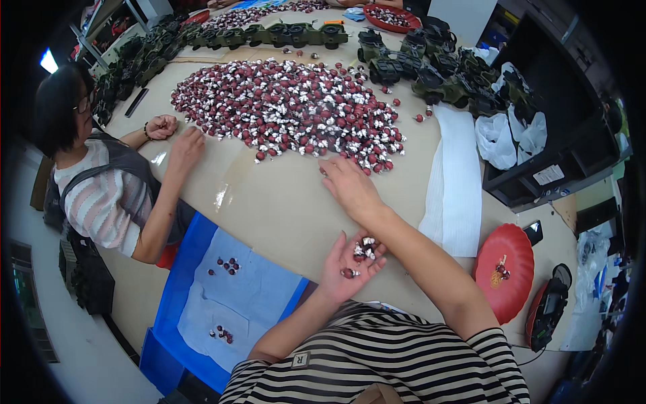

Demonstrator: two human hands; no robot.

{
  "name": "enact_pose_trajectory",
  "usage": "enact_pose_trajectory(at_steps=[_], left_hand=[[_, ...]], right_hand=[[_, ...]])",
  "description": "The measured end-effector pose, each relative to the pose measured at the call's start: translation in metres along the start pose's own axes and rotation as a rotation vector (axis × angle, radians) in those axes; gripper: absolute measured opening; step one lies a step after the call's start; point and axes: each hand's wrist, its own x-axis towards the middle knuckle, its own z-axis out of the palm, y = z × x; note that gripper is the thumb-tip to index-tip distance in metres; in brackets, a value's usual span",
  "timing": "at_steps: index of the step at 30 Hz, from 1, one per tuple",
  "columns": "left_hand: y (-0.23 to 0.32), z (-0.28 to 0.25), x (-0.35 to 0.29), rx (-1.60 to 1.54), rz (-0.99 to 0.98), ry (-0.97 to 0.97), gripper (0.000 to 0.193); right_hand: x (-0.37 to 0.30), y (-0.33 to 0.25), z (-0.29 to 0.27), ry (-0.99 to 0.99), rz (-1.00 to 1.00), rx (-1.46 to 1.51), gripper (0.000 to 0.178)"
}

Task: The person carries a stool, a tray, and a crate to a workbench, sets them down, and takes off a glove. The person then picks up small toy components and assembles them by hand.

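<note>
On the near edge of the tan bench (282,209): left hand (350,266), palm up and cupped, fingers loosely apart, cradling a few small red-and-silver parts (364,250). Right hand (350,185), palm down, fingers spread, fingertips at the near rim of the large heap of red-and-silver parts (296,108) in mid-bench; whether it pinches one cannot be told. Far edge: row of olive-green toy vehicles (282,34), more piled toward the far right corner (437,71). Right side: white cloth strip (454,182); red plate (508,269) at the near right corner, a few pieces in it. Left edge: another person's hands (178,138) resting beside the heap. Below the near left edge: blue bin (171,296) with a pale liner, scattered red parts (229,264) inside.
</note>
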Motion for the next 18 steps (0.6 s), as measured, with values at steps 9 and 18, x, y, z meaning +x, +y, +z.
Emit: enact_pose_trajectory(at_steps=[9, 18], left_hand=[[0.0, -0.002, -0.003, 0.04, -0.035, 0.005, 0.044], [-0.007, 0.025, 0.006, 0.381, 0.031, 0.139, 0.022]], right_hand=[[0.008, 0.007, -0.015, -0.151, 0.152, 0.195, 0.028], [-0.119, 0.0, -0.123, -0.016, 0.864, 1.597, 0.039]])
